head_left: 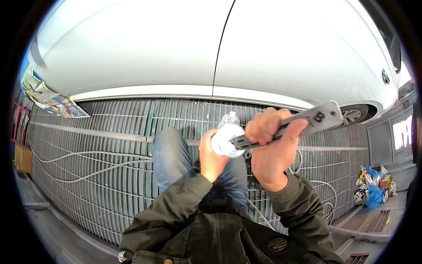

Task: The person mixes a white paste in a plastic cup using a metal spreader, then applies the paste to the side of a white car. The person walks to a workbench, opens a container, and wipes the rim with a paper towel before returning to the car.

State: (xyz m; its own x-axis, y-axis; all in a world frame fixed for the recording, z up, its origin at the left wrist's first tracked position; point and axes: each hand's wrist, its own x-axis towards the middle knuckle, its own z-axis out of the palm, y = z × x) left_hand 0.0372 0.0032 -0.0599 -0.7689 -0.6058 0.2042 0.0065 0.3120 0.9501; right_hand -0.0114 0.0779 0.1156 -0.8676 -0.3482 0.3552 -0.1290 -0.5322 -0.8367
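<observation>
Two things clasped: white container (223,137) in curled left hand (209,154), lettered metal strip (323,118) in curled right hand (274,154).

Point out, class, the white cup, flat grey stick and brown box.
White cup (218,147): head view, on its outer wall.
Flat grey stick (314,121): head view, on its upper part.
Brown box (23,158): head view, on its side.

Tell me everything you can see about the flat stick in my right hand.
The flat stick is a long, metal-looking, silver-grey strip with dark markings and a small hole near its outer end. It slants down toward the left of the view, gripped around its middle by the right hand. Its other end appears over the white cup; whether it dips inside, I can't tell.
</observation>
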